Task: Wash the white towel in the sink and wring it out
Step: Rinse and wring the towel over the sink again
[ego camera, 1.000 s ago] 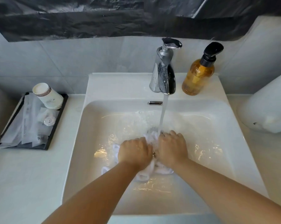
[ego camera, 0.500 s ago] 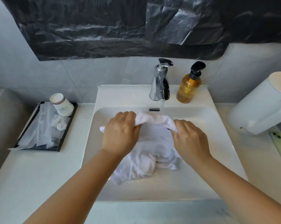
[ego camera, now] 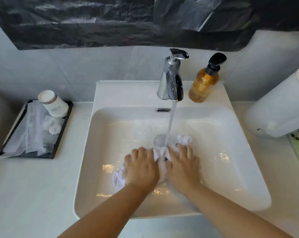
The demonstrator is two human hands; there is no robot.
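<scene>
Head view: white sink (ego camera: 86,169) holds the bunched white towel (ego camera: 160,155) under the faucet (ego camera: 171,83) stream (water running), its long axis slanting from near-left to far-right. Left hand (ego camera: 141,167) and right hand (ego camera: 182,166) press it down, fingers loosely curled over the cloth.
</scene>
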